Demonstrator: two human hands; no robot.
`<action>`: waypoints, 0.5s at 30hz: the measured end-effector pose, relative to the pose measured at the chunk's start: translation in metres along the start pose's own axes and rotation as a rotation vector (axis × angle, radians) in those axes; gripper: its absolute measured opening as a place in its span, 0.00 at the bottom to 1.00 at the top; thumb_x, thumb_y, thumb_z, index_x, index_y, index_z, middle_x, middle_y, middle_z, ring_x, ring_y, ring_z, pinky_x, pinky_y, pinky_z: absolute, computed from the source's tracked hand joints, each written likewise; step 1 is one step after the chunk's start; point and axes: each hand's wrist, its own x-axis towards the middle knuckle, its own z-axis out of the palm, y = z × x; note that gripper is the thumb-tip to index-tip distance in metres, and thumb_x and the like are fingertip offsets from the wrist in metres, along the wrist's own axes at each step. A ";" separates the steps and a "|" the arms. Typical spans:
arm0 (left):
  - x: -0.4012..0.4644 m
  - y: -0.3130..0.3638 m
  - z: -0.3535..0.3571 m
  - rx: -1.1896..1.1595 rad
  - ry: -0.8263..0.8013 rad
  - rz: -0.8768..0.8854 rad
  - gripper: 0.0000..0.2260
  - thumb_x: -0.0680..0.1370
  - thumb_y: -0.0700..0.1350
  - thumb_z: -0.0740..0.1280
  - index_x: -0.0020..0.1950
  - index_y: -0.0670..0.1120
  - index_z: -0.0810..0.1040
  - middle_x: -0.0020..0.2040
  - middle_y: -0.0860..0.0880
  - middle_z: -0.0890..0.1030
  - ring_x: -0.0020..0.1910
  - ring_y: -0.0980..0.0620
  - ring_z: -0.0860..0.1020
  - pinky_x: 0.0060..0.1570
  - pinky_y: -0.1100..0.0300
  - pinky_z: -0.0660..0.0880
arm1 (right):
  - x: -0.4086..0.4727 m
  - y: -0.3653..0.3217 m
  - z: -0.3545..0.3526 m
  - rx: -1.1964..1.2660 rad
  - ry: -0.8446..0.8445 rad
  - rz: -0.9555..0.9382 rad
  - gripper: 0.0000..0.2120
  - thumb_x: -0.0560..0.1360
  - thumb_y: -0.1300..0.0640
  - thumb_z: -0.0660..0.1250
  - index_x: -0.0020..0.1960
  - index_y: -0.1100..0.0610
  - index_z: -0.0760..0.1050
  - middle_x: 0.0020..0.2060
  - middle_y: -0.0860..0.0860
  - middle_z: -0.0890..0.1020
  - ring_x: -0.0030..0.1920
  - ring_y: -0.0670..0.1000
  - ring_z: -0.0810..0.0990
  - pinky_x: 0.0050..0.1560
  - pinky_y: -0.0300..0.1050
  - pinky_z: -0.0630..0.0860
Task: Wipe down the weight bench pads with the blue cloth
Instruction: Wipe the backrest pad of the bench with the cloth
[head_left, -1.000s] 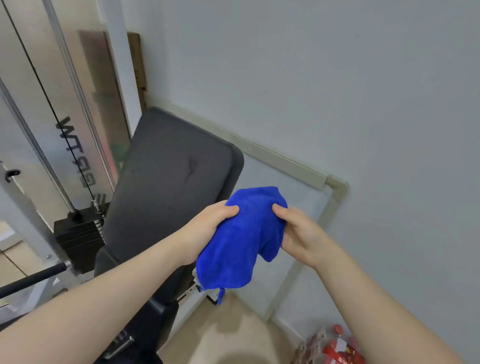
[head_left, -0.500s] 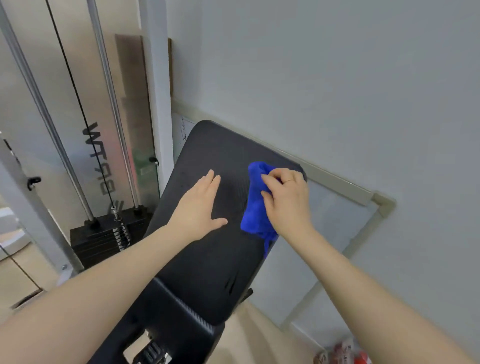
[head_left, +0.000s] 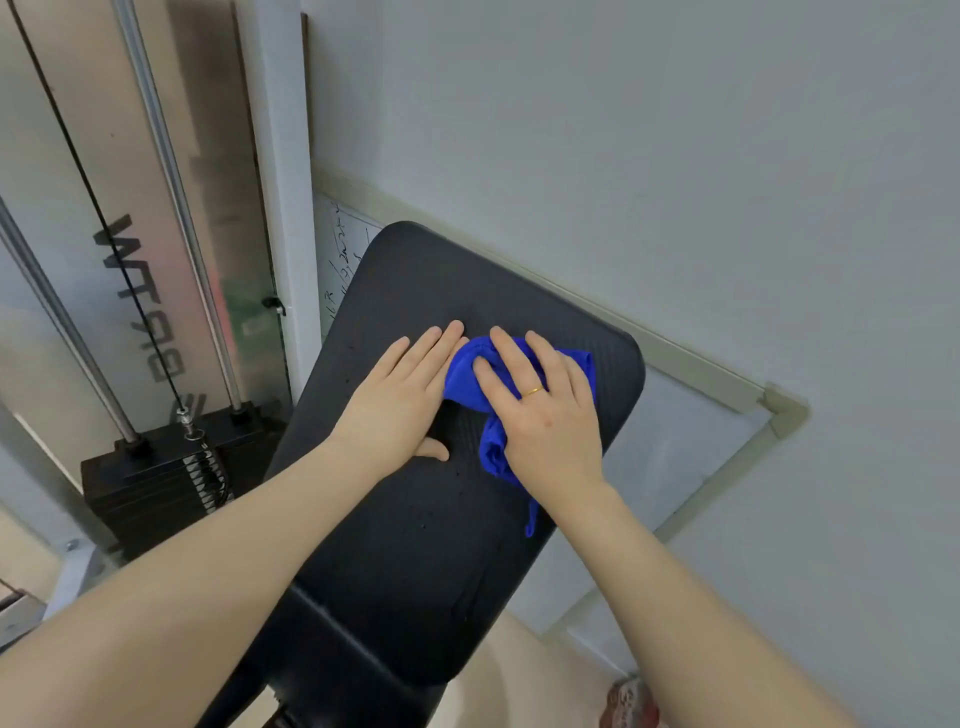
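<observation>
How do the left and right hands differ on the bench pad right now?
The left hand lies flat and open, palm on the bare bench pad, fingertips at the edge of the blue cloth; the right hand presses on top of the cloth, which bunches under its fingers. The right hand wears a gold ring; the left shows none. Both are bare, palm down, fingers pointing up the pad.

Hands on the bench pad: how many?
2. Left hand lies flat on the bench pad, beside the blue cloth; right hand presses on the cloth. None hidden.
</observation>
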 end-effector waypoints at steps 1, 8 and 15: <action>0.001 0.000 0.001 0.000 0.001 0.001 0.52 0.66 0.60 0.71 0.76 0.44 0.42 0.76 0.47 0.40 0.77 0.45 0.46 0.73 0.53 0.42 | -0.005 -0.006 0.002 0.000 -0.002 0.011 0.23 0.69 0.64 0.59 0.63 0.57 0.75 0.66 0.56 0.74 0.62 0.62 0.73 0.62 0.57 0.67; 0.003 -0.005 0.000 -0.011 -0.022 0.018 0.50 0.69 0.62 0.68 0.75 0.45 0.38 0.77 0.48 0.38 0.77 0.48 0.41 0.74 0.54 0.42 | -0.011 -0.016 0.001 -0.158 -0.168 -0.134 0.22 0.68 0.56 0.67 0.62 0.56 0.76 0.66 0.55 0.73 0.59 0.61 0.74 0.57 0.56 0.71; 0.000 -0.004 -0.005 -0.040 -0.047 0.030 0.51 0.69 0.60 0.69 0.75 0.44 0.35 0.77 0.47 0.37 0.77 0.47 0.41 0.74 0.54 0.42 | 0.059 0.047 -0.045 -0.240 -0.147 0.310 0.19 0.68 0.63 0.60 0.59 0.55 0.74 0.66 0.56 0.70 0.53 0.61 0.71 0.45 0.51 0.65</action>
